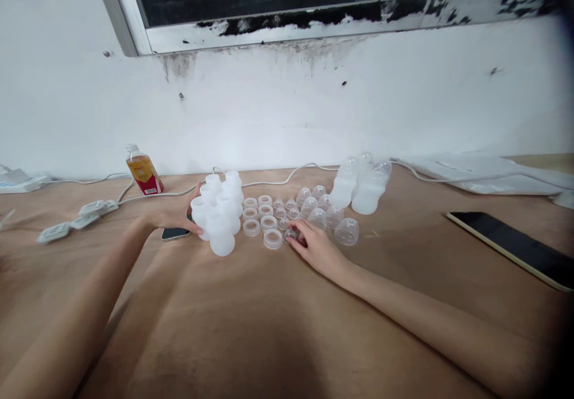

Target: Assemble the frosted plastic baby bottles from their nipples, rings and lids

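Several frosted white bottles [223, 234] stand grouped left of centre. My left hand [186, 215] rests against their left side, fingers spread and partly hidden behind them. To their right, several clear rings [272, 239] lie in two columns. Beside the rings are small clear nipples [293, 213], also in columns. My right hand [314, 246] has thumb and fingertips closed on the nearest nipple [290, 235]. Several clear domed caps [347, 231] sit just beyond and right of that hand. Behind them stand assembled bottles [365, 195] with domed caps on top.
A drink bottle [146, 171] stands at the back left, near white adapters [85, 216] and a cable. A phone [174, 233] lies by my left wrist; a larger phone [511, 246] lies far right, before plastic bags [475, 174].
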Demonstrator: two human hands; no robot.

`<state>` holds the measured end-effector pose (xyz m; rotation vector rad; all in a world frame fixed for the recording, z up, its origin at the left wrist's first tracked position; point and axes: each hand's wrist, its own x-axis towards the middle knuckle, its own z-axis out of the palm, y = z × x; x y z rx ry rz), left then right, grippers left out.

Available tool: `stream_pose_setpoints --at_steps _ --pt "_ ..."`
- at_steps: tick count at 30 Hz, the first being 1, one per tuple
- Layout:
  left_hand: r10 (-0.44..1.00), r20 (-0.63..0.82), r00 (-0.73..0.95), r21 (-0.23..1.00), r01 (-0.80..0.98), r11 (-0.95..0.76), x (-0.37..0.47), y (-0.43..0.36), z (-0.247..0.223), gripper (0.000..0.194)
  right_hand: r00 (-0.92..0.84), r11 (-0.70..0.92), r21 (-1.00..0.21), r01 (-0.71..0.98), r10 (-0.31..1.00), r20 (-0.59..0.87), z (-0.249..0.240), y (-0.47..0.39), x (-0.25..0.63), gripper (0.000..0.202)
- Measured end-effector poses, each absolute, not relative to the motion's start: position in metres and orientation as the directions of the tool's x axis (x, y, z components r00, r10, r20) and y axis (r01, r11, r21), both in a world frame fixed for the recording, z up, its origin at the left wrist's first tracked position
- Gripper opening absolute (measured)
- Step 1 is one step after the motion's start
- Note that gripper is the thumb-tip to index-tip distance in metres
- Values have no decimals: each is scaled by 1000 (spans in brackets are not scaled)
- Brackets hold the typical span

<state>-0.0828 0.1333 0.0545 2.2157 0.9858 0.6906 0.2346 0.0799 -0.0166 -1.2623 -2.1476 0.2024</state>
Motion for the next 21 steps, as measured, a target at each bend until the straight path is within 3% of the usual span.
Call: stream_pose_setpoints --at_steps 2,8,19,21 --pt "770 123 626 752 448 -484 -81 132 56 70 -340 531 -429 731 828 445 -17 80 235 16" --pt "782 73 619 831 395 -391 -77 133 54 70 -331 520 -447 728 838 435 -15 79 234 17" --pt "792 81 604 870 346 -353 -72 132 50 72 -329 521 -456 721 837 437 -13 78 234 18" --pt "815 135 564 868 330 -372 -72 132 48 74 -330 520 -458 721 839 434 -13 78 234 18"
